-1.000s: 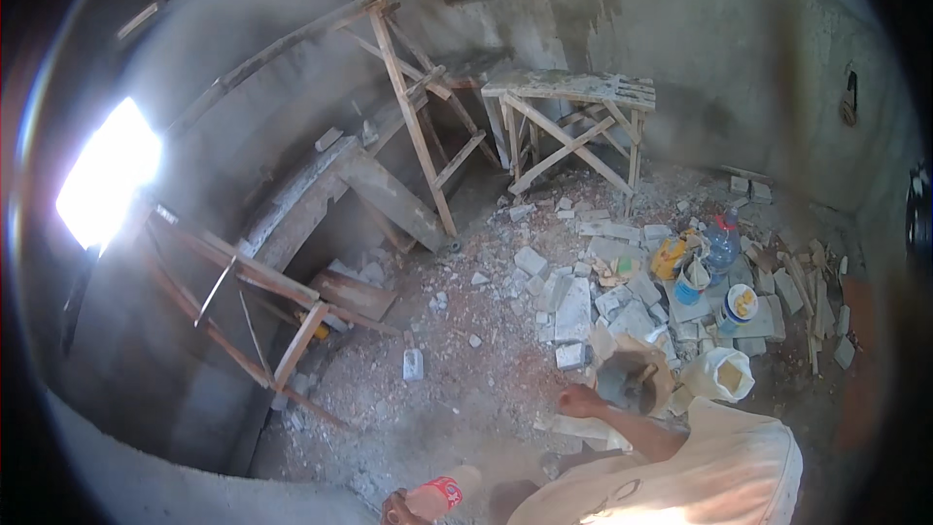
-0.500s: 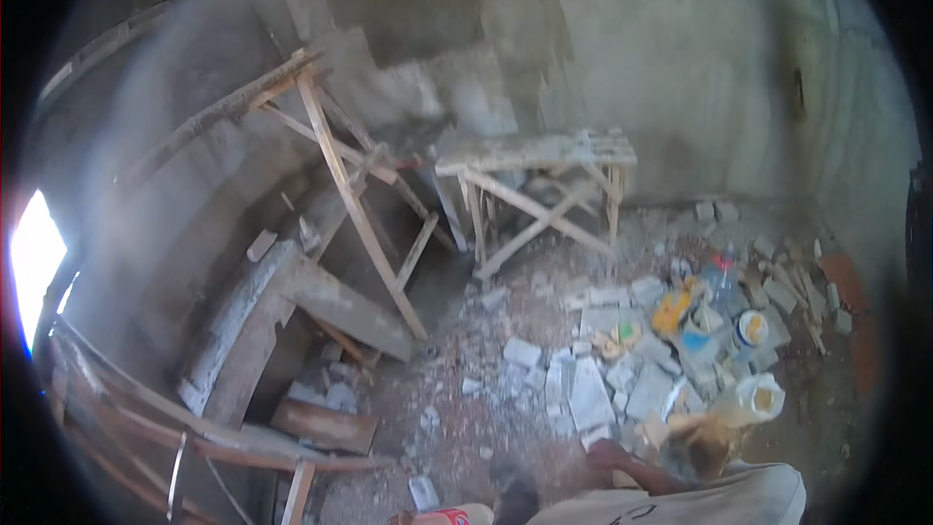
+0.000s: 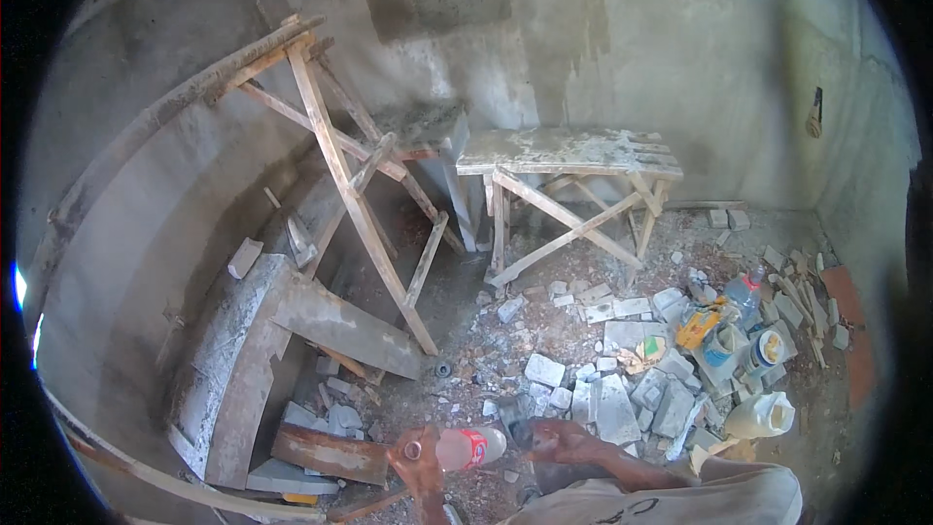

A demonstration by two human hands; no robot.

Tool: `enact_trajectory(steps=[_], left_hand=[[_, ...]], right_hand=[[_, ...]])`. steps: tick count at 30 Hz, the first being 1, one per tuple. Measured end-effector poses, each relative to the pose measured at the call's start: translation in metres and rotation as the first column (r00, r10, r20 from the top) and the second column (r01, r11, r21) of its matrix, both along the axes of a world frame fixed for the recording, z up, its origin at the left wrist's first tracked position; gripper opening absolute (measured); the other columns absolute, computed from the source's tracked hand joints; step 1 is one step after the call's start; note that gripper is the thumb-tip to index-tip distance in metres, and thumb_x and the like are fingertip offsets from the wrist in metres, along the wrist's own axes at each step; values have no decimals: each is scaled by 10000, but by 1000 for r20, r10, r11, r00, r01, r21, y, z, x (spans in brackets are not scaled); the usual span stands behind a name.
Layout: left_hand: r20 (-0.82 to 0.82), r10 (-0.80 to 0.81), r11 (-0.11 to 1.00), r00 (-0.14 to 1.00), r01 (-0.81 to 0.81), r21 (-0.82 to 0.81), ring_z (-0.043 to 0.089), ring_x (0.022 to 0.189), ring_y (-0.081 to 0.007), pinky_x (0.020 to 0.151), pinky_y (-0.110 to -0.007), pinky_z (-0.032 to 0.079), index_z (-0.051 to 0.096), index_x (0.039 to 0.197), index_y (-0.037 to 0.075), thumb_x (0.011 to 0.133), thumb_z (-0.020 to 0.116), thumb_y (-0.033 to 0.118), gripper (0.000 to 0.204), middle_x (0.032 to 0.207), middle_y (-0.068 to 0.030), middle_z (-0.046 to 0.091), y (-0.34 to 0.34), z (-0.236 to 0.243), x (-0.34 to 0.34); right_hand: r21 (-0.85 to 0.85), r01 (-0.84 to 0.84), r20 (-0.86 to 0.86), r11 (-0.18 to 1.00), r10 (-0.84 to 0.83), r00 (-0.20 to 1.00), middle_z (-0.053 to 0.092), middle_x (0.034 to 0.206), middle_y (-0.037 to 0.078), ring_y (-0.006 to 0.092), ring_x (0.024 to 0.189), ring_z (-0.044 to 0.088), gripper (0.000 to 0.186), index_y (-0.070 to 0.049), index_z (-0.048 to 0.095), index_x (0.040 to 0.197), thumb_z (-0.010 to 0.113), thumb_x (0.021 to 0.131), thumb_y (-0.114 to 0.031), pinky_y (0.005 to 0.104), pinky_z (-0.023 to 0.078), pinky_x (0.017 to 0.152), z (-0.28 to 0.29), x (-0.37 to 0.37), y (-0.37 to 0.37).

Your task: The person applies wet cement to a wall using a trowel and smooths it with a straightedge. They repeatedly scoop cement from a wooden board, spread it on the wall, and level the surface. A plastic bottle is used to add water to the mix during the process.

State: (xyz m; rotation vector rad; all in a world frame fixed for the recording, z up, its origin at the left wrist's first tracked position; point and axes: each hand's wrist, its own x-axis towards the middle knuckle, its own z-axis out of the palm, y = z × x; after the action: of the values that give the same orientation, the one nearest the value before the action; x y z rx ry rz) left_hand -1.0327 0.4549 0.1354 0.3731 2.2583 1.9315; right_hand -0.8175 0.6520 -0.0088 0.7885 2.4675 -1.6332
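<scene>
My left hand [image 3: 416, 464] is closed around the neck end of a clear plastic bottle [image 3: 452, 449] with a red label. The bottle lies tilted in the air, its open mouth by my fingers and its base toward the right. My right hand [image 3: 554, 439] is just right of the bottle's base, fingers curled; I cannot make out what, if anything, is in it. A dark shoe [image 3: 515, 416] shows below, beside that hand.
Wooden trestles [image 3: 570, 151] stand at the back wall, with a taller timber frame [image 3: 345, 185] and a concrete ledge [image 3: 228, 360] at left. Rubble [image 3: 603, 399] covers the floor at right, among it buckets [image 3: 764, 350], a yellow container [image 3: 696, 329], a water jug [image 3: 743, 301] and a white sack [image 3: 760, 416].
My view has swung upward, so the room sits lower in the picture. My left hand has risen with the bottle, and my two hands are now closer together.
</scene>
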Motion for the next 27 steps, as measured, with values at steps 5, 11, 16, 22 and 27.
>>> enact_trajectory(steps=[5,11,16,22,27], left_hand=[[-263,-129,992,956,122,-45,698,805,-181,763,-348,541,785,887,-23,823,751,236,269,872,-114,780,82,-14,-101],[-6,-427,904,904,427,-14,703,835,-163,765,-328,550,799,981,-28,864,739,178,245,890,-106,778,219,51,-208],[-43,-609,793,792,609,-9,684,848,-135,799,-331,563,796,1050,-24,897,746,101,204,906,-87,769,327,74,-262],[-56,-756,637,653,752,169,656,1223,-237,1082,-403,481,653,1371,-31,906,775,197,532,1349,-159,694,406,88,-298],[-111,-527,838,842,537,94,618,1335,-320,1196,-531,384,570,1469,-16,980,703,528,743,1417,-176,653,412,52,-381]], right_hand=[[197,-132,-329,971,192,925,490,1554,247,414,1434,471,1074,-53,428,1582,838,792,-654,511,384,1201,79,-138,60],[293,-136,-504,947,273,819,581,1398,239,440,1332,546,994,-54,459,1529,880,772,-543,506,441,1140,74,-268,159],[-144,-8,-476,990,-62,877,625,1341,240,413,1258,616,925,-41,511,1456,904,743,-479,514,500,1072,73,-321,232],[-22,285,-465,958,-262,845,722,1188,181,291,1101,726,844,-24,545,1392,940,718,-345,422,586,942,84,-348,290],[-236,440,-383,866,-499,777,713,1189,153,177,1087,708,747,9,529,1366,918,750,-154,343,582,923,68,-357,324]])
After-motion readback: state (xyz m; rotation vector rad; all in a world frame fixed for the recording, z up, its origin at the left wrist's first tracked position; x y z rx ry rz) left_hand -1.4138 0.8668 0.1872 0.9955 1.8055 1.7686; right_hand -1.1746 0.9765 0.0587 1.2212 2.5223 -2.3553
